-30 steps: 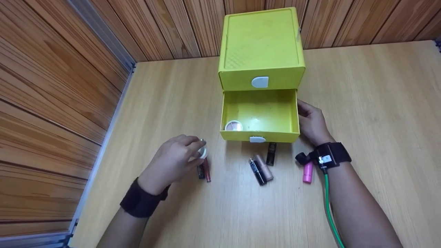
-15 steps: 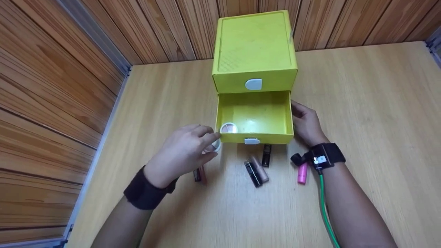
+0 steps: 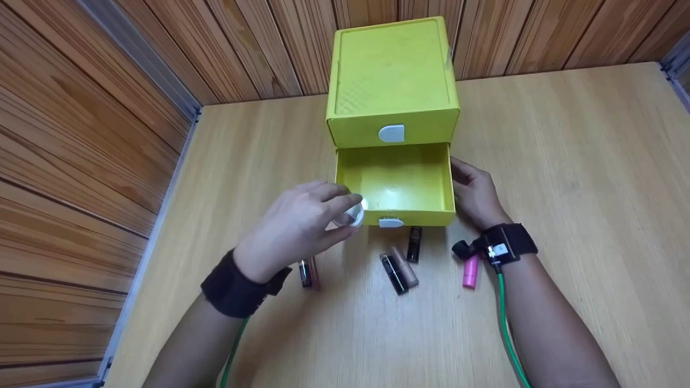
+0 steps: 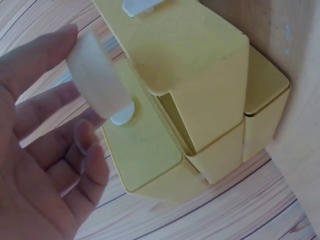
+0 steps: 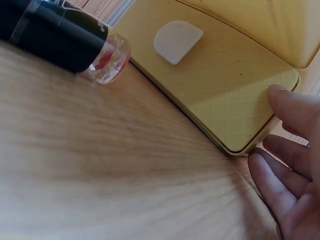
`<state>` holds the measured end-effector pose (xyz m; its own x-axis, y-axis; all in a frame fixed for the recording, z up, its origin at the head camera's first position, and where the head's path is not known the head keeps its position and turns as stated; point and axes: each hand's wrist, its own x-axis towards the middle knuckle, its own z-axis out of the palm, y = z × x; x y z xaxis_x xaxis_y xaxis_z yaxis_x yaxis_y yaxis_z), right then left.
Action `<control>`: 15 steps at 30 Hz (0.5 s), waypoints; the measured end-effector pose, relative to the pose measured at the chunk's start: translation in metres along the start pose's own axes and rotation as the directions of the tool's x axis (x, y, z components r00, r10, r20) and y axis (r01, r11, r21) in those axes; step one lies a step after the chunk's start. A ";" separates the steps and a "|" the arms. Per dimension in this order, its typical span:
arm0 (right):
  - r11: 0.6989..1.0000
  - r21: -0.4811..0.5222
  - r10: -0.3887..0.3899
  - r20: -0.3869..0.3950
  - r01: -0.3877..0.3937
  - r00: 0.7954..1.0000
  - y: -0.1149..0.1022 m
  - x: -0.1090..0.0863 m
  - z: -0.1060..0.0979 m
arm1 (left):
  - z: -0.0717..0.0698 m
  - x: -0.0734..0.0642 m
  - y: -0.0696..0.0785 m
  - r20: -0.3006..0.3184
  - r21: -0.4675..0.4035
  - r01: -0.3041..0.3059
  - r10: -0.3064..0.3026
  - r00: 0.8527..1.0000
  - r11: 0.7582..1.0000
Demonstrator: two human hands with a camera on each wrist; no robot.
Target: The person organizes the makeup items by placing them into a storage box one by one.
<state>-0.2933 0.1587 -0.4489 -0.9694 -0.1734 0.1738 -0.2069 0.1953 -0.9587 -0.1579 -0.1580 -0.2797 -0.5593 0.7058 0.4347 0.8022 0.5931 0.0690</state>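
My left hand [image 3: 302, 221] pinches a small white round cosmetic pot [image 4: 97, 75] between thumb and fingers, tilted on edge. In the head view it overlaps the front left corner of a pulled-out yellow drawer [image 3: 404, 183]. This drawer belongs to a yellow drawer unit [image 3: 393, 70] with white handles. Inside the drawer, a bright patch of a second round item shows just past the pot, mostly hidden. My right hand [image 3: 477, 194] touches the unit's lower right side; in the right wrist view its thumb [image 5: 282, 100] rests on the closed bottom drawer's front, fingers loosely at the corner.
Before the unit lie a black tube [image 3: 394, 274], a beige tube [image 3: 407, 268], another black tube [image 3: 414, 245] and a pink tube [image 3: 470, 271]. A black tube [image 3: 305, 274] and a dark red tube [image 3: 315, 275] lie beneath my left hand. Wood-panelled walls stand behind and left.
My left hand has carried the white pot rightward and up from above the red tube to the drawer's front left corner. My right hand stays at the unit's side. The view shifts slightly.
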 end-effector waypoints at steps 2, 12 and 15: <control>1.000 0.003 -0.003 -0.001 0.003 1.000 0.000 -0.001 0.000 | 0.001 0.006 0.000 -0.032 0.012 -0.021 0.021 0.999 1.000; 1.000 0.020 0.022 0.020 -0.022 1.000 -0.012 -0.006 0.006 | 0.007 0.029 -0.007 -0.009 0.007 -0.057 0.057 0.998 0.998; 0.999 0.027 0.031 0.033 -0.032 0.999 -0.026 -0.010 0.009 | 0.007 0.036 -0.013 0.052 0.026 -0.029 0.028 0.998 0.999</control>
<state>-0.2767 0.1467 -0.4279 -0.9704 -0.1988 0.1369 -0.1725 0.1748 -0.9694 -0.1901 -0.1373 -0.2714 -0.5468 0.7412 0.3894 0.8125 0.5820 0.0329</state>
